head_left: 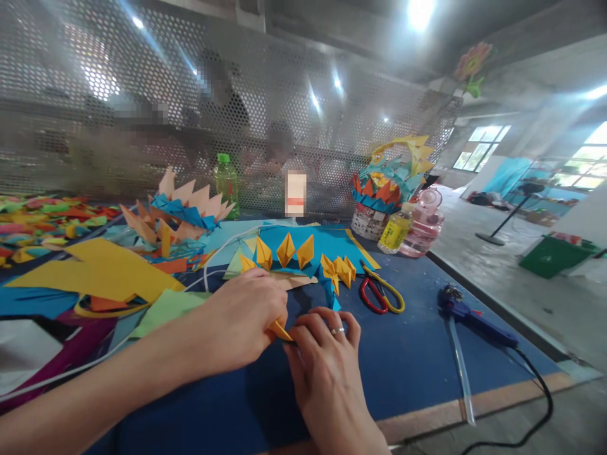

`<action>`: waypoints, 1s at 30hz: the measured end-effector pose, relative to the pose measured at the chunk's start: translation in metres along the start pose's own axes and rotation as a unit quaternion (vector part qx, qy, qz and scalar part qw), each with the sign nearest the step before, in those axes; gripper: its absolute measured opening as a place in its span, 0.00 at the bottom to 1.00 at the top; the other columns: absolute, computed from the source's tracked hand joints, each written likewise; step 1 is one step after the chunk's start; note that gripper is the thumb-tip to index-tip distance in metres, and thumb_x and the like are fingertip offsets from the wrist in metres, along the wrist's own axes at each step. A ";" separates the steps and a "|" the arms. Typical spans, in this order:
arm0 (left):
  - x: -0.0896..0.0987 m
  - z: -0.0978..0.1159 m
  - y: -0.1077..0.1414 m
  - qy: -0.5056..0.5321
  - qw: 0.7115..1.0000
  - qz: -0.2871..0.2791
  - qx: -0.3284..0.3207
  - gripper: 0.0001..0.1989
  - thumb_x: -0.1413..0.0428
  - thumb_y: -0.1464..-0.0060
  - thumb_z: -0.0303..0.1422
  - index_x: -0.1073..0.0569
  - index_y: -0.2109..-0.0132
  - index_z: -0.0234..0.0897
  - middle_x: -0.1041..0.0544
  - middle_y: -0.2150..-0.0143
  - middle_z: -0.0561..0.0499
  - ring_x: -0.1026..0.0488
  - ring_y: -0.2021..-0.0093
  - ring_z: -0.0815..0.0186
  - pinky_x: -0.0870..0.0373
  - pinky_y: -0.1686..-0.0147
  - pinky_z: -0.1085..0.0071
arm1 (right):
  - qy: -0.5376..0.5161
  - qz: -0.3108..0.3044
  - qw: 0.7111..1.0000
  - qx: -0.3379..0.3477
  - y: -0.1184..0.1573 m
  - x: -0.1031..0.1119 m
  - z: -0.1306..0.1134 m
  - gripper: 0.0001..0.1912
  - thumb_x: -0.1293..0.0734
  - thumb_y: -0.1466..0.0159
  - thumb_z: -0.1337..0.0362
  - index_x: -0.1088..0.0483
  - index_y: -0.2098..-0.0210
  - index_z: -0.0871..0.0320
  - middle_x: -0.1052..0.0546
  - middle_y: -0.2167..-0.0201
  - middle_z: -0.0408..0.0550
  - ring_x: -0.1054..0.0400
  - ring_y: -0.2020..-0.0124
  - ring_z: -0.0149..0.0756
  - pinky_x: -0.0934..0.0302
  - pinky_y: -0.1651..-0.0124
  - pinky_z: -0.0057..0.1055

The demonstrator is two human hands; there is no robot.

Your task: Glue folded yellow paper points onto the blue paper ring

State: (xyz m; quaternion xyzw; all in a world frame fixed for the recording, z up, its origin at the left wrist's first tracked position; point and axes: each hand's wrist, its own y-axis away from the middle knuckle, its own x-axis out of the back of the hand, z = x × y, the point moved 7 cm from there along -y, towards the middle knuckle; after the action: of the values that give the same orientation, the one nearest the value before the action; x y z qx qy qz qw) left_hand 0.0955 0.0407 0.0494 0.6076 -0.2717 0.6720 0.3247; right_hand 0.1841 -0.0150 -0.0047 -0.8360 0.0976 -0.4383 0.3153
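The left hand [263, 306] was clamped on an orange paper piece [281, 331], which was located between the two hands. The right hand [327, 366] met the free end of the piece between thumb and forefinger; whether these were pressed together or slightly apart could not be told. The fingers covered most of the piece, and the left thumb was hard to make out. The left forearm and right wrist were cut off by the frame edge.

Count: one ring [337, 330] on the right hand; four single orange points [286, 251] just beyond the grip, the leftmost partly hidden by the left hand; one orange cluster [348, 272] beyond and right of the grip, number of points unclear. Right of the grip: one pair of scissors [374, 277], one glue gun [484, 322] and one clear rod [459, 366]. The rod extended past the table edge.

The exposed part of the piece was narrow, smooth and slightly curved, tapering toward the right hand. A blue folded strip [332, 297] lay just beyond the right fingertips.
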 end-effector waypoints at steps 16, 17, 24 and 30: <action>-0.005 -0.015 0.000 0.002 1.000 -0.015 0.000 0.10 0.45 0.57 0.22 0.27 0.79 0.40 0.23 0.75 0.51 0.26 0.67 0.59 0.36 0.63 0.64 | 0.050 0.036 0.998 -0.033 0.013 0.031 0.038 0.15 0.33 0.35 0.71 0.31 0.51 0.51 0.25 0.53 0.45 0.32 0.51 0.40 0.49 0.47 0.41; -0.006 -0.014 0.001 0.006 1.000 -0.023 -0.006 0.09 0.44 0.57 0.22 0.26 0.79 0.40 0.23 0.75 0.52 0.26 0.67 0.59 0.36 0.62 0.64 | 0.065 0.036 0.997 -0.037 0.015 0.032 0.043 0.14 0.33 0.35 0.71 0.31 0.51 0.51 0.25 0.53 0.45 0.31 0.52 0.40 0.49 0.47 0.41; 0.017 -0.022 0.020 0.103 0.992 -0.068 0.011 0.20 0.32 0.59 0.36 0.19 0.55 0.49 0.20 0.52 0.53 0.27 0.48 0.55 0.34 0.50 0.65 | 0.094 0.031 0.994 -0.049 0.017 0.038 0.057 0.10 0.40 0.30 0.68 0.30 0.53 0.51 0.22 0.56 0.46 0.28 0.55 0.39 0.46 0.50 0.40; 0.063 -0.080 0.019 0.064 0.976 0.098 0.185 0.18 0.51 0.39 0.45 0.21 0.57 0.41 0.18 0.58 0.46 0.23 0.58 0.54 0.33 0.59 0.63 | 0.046 -0.012 0.992 -0.115 0.014 0.031 0.072 0.13 0.44 0.28 0.63 0.29 0.51 0.55 0.20 0.58 0.50 0.25 0.57 0.43 0.40 0.53 0.41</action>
State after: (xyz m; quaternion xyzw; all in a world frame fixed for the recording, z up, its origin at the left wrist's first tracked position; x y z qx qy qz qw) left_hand 0.0265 0.0954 0.1037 0.5830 -0.1796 0.7769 0.1557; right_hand 0.2613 -0.0076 -0.0222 -0.8469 0.1519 -0.4660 0.2066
